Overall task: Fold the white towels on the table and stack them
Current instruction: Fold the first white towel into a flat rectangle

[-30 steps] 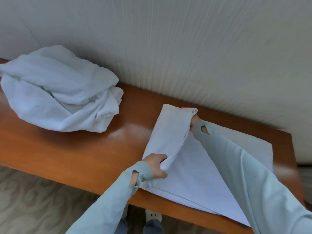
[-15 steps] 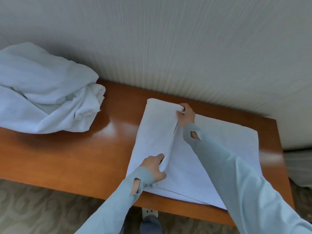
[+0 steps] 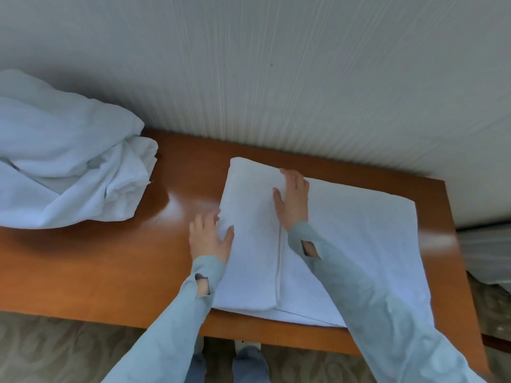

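a towel (image 3: 359, 244) lies flat on the right half of the table (image 3: 110, 266), reaching from near the back edge to the front edge. its left part is folded over onto itself, forming a flap (image 3: 251, 244) on top. the left hand (image 3: 210, 239) rests on the flap's left edge, the right hand (image 3: 293, 200) on the flap's right edge, toward the back. a heap of towels (image 3: 63, 161) sits at the table's back left, well apart.

No text, label, brand, number or sign can be read anywhere in the view.
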Demonstrator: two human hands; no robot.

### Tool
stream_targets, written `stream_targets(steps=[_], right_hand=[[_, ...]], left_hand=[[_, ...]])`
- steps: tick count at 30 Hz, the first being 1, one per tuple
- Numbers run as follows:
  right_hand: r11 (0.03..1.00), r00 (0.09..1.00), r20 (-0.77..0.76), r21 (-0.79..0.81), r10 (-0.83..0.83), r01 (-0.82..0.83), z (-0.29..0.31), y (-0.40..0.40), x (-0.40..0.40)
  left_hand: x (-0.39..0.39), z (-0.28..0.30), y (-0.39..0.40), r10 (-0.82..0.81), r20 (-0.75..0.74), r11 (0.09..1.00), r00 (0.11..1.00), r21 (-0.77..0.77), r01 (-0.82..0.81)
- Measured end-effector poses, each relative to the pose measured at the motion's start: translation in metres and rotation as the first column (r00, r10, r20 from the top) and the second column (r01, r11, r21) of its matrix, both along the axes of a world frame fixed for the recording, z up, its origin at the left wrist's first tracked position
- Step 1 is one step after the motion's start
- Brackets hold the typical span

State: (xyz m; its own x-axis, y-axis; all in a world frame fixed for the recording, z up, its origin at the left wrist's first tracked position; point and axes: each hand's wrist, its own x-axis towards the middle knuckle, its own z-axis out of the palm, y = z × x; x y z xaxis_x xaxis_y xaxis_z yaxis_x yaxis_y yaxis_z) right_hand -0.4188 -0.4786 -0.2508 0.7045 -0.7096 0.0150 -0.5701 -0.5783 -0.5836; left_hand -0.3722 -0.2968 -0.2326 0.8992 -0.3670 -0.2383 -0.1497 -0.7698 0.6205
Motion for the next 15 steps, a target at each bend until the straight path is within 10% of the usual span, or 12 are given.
stream_targets(steps=[5,15], right_hand=[[0.990,0.940,-0.318,-0.033,0.122,-0.140,-0.041,0.038,-0.023],[0.987,0.967,-0.233,0.143,0.108,-0.076,-0.032,0.090,0.004]], left_hand=[[0.020,-0.011,-0.002,0.110,-0.419,0.985,0.901,0.170,-0.041],[0.034,0.036,0.033,-0.082,-0.213,0.984,0.974,0.136,0.113]])
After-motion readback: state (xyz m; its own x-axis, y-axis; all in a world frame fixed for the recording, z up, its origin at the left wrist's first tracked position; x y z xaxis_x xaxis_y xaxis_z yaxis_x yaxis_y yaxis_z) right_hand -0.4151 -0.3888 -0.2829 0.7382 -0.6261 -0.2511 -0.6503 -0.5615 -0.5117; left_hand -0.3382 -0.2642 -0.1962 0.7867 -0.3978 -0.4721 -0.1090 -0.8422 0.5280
